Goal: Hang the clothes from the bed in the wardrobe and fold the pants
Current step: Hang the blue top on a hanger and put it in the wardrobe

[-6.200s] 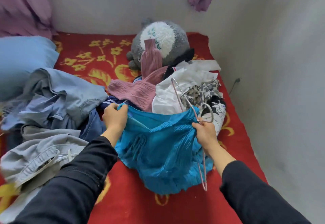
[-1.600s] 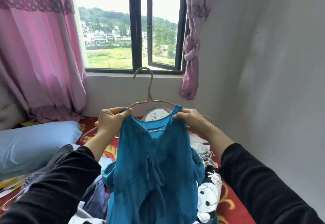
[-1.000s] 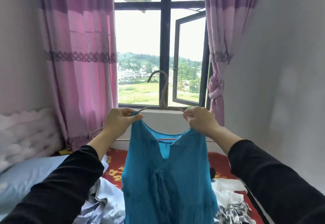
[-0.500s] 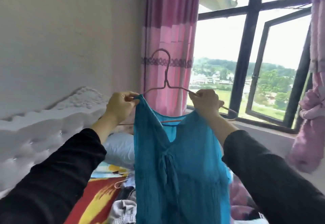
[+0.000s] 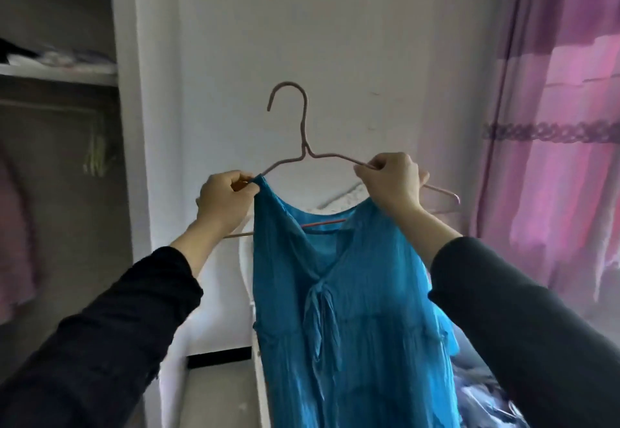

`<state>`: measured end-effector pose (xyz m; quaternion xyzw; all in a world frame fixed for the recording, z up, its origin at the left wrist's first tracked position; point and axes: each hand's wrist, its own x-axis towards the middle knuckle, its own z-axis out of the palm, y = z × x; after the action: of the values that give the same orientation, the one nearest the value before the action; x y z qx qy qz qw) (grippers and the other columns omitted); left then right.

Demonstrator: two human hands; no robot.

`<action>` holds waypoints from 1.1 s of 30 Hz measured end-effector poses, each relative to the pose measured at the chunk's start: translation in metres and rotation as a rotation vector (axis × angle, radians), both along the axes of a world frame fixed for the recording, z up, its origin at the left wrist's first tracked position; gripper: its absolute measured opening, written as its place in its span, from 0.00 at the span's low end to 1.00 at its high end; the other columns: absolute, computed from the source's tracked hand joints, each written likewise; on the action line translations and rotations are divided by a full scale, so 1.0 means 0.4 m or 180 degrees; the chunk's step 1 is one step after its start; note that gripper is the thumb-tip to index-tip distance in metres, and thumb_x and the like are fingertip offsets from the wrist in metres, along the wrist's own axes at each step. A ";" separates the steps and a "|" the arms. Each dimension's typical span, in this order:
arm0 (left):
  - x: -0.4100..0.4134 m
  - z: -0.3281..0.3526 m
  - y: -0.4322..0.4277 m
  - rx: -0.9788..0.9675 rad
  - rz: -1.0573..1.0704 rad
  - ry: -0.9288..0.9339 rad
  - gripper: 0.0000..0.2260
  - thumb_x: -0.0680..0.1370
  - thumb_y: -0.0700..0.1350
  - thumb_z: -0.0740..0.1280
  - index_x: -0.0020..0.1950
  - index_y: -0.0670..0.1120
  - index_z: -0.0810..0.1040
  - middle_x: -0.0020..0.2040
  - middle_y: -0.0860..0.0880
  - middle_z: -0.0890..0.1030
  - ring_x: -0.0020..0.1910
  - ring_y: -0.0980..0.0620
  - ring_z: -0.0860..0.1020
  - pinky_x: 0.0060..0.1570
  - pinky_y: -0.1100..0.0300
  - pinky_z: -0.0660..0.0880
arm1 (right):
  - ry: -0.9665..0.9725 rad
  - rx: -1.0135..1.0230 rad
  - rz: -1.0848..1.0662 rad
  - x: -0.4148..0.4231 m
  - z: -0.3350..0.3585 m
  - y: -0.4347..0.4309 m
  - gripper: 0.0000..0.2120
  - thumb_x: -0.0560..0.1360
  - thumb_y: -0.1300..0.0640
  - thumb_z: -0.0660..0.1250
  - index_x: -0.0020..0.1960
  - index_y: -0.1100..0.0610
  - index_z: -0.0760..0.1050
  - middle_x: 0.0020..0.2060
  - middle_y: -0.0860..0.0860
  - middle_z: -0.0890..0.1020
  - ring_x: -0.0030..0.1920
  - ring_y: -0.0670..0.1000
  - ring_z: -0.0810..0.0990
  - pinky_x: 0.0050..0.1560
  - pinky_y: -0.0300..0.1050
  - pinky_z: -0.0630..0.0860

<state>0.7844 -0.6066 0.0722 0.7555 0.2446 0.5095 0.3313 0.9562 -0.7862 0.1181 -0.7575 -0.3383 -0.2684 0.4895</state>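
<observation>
A thin blue crinkled dress (image 5: pixel 345 310) hangs on a pink wire hanger (image 5: pixel 303 145), held up at centre, with the open wardrobe (image 5: pixel 60 145) at far left. The left hand (image 5: pixel 223 202) pinches one shoulder onto the wire with curled fingers; the right hand (image 5: pixel 391 181) curls round the other arm. The cloth looks light, soft and slippery, and is best held at both shoulders.

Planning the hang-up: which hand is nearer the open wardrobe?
Left. The left hand, pinching the blue top on the hanger, is just right of the wardrobe; the right hand grips the hanger's other arm, farther over toward the curtain.
</observation>
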 end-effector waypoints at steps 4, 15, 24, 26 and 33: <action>-0.169 -0.008 0.215 0.0138 0.0500 -0.0119 0.05 0.77 0.44 0.67 0.51 0.50 0.80 0.46 0.53 0.81 0.49 0.49 0.80 0.55 0.52 0.76 | -0.0040 -0.0329 0.0581 -0.111 -0.008 0.276 0.12 0.72 0.51 0.68 0.31 0.54 0.75 0.26 0.48 0.77 0.32 0.52 0.77 0.35 0.42 0.67; -0.572 -0.100 0.791 0.0008 0.1759 0.0917 0.02 0.75 0.53 0.67 0.44 0.60 0.79 0.45 0.55 0.83 0.49 0.47 0.80 0.52 0.52 0.75 | 0.0361 -0.0647 0.1367 -0.379 -0.139 0.937 0.15 0.72 0.54 0.66 0.30 0.61 0.73 0.21 0.50 0.69 0.23 0.50 0.67 0.25 0.37 0.60; -0.685 -0.190 1.155 -0.0300 0.1962 0.0794 0.11 0.79 0.39 0.60 0.50 0.50 0.81 0.45 0.45 0.82 0.34 0.51 0.74 0.33 0.59 0.68 | 0.1485 -0.1812 0.2954 -0.513 -0.159 1.314 0.10 0.72 0.56 0.69 0.37 0.62 0.80 0.31 0.52 0.76 0.32 0.49 0.72 0.33 0.40 0.70; -0.695 -0.204 1.245 -0.0466 0.2068 0.1264 0.14 0.80 0.45 0.61 0.64 0.53 0.77 0.58 0.47 0.80 0.52 0.45 0.77 0.56 0.52 0.71 | 0.1586 -0.1766 0.2972 -0.531 -0.167 1.395 0.09 0.74 0.57 0.69 0.41 0.63 0.78 0.32 0.53 0.75 0.33 0.49 0.71 0.35 0.40 0.69; -0.672 -0.184 1.556 -0.0660 0.1639 0.1719 0.25 0.82 0.50 0.59 0.78 0.48 0.58 0.77 0.47 0.61 0.75 0.47 0.62 0.72 0.57 0.58 | 0.1991 -0.1290 0.2946 -0.605 -0.135 1.721 0.01 0.72 0.65 0.66 0.42 0.62 0.74 0.39 0.57 0.76 0.39 0.53 0.73 0.40 0.45 0.70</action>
<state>0.5155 0.0160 -0.0014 0.7388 0.5549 0.3314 0.1908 0.7143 -0.0976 0.0641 -0.6528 -0.5176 0.2788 0.4777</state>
